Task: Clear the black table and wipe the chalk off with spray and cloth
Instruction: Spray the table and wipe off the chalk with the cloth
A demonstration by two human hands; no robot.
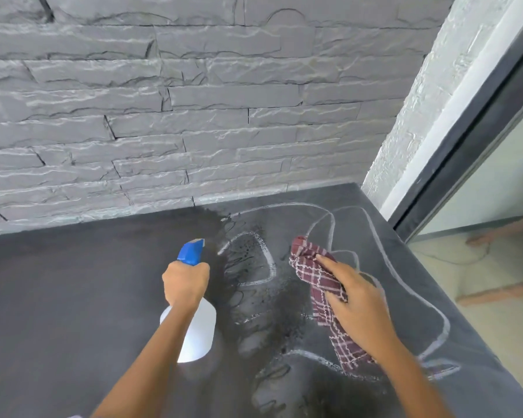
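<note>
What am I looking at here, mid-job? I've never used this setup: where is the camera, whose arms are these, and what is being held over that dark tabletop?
There is no machine here. A person works with two bare hands, and the single picture comes from a wide-angle camera worn on their head, looking forward and down. The left hand has its grip round the neck of a white plastic spray bottle with a blue trigger head, with the nozzle pointing away from the person. The right hand holds a bunched maroon checked cloth. Below them is the black table, set against a grey stone wall. White chalk lines loop over its right half, and a wet speckled patch darkens the middle.
</note>
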